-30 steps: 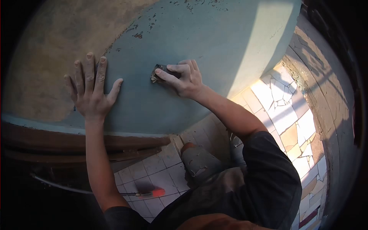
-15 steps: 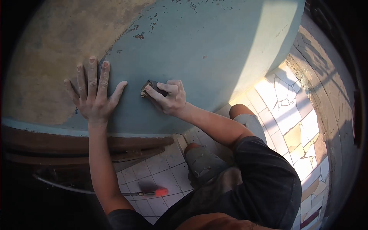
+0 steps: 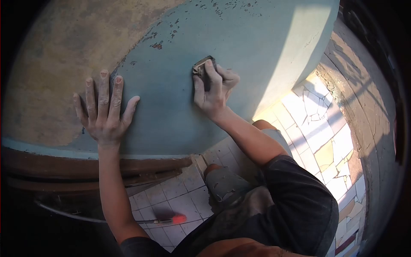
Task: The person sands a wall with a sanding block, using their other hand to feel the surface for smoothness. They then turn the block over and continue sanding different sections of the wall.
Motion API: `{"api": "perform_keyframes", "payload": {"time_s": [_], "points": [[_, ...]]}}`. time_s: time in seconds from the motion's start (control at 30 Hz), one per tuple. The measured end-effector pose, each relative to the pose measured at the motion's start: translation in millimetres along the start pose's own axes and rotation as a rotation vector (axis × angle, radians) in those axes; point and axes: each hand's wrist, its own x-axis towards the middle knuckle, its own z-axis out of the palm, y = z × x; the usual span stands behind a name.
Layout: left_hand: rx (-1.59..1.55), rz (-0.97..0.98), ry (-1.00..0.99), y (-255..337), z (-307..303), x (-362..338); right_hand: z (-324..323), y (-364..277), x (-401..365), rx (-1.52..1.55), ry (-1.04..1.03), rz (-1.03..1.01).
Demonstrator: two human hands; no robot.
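My left hand (image 3: 105, 111) lies flat with spread fingers on the wall (image 3: 162, 115), near the line where blue-green paint meets a bare tan area (image 3: 64, 64). Pale dust covers its skin. To the right, my right hand (image 3: 215, 88) pinches a small dark, folded piece of sandpaper (image 3: 203, 65) against the painted surface. The piece has a worn, light-coloured edge. Chipped dark spots mark the paint above both hands.
A brown ledge (image 3: 64, 165) runs along the wall's lower edge. On the white tiled floor (image 3: 192, 184) lies a thin rod with a red tip (image 3: 179, 219). Sunlit broken-tile paving (image 3: 317, 107) is at the right, beside my bent knees.
My right hand has moved up and to the right across the paint with the sandpaper. My left hand stays on the wall, slightly lower in view.
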Motion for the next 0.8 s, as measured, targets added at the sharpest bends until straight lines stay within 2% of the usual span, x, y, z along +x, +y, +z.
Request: {"api": "perform_keyframes", "payload": {"time_s": [0.07, 0.1, 0.17, 0.23, 0.3, 0.33, 0.37, 0.47, 0.5, 0.53, 0.6, 0.63, 0.67, 0.73, 0.77, 0.8], "points": [[0.011, -0.010, -0.024, -2, -1, 0, 10, -49, -56, 0.203, -0.154, -0.117], [0.017, -0.010, -0.019, -3, -1, -5, 5, -45, -51, 0.206, -0.149, -0.121], [0.024, -0.062, -0.049, -8, 4, -13, -9, -16, -28, 0.135, -0.361, -0.443], [0.028, -0.069, -0.047, -8, 1, -13, -24, 51, 28, 0.055, -0.199, -0.323], [0.030, -0.102, -0.037, -4, 3, -11, -45, 141, 98, -0.153, -0.041, -0.227], [0.035, -0.093, -0.049, -2, 0, -9, -58, 171, 134, -0.259, 0.027, -0.019], [0.043, -0.082, -0.054, -1, 1, -6, -66, 190, 162, -0.213, 0.119, 0.217], [0.039, -0.039, 0.026, 1, 4, -2, -43, 160, 139, -0.187, 0.195, 0.283], [0.043, -0.044, 0.027, 2, 4, -2, -31, 100, 106, -0.145, 0.115, 0.287], [0.051, -0.044, 0.025, 1, 5, -1, -17, 58, 56, -0.114, 0.011, 0.143], [0.056, -0.024, 0.003, 0, 1, -4, 1, -18, -36, 0.141, -0.127, -0.069], [0.048, -0.043, -0.035, -2, 1, -6, 6, -40, -59, 0.206, -0.154, -0.120], [0.044, -0.071, -0.070, -4, 2, -8, 4, -39, -55, 0.212, -0.148, -0.116], [0.035, -0.071, -0.058, -7, 3, -14, -13, -12, -31, 0.176, -0.331, -0.320], [0.011, -0.061, -0.045, -10, 4, -16, -23, 19, -10, 0.117, -0.287, -0.269], [0.011, -0.064, -0.042, -8, 3, -13, -24, 59, 19, 0.056, -0.130, -0.137]]}}
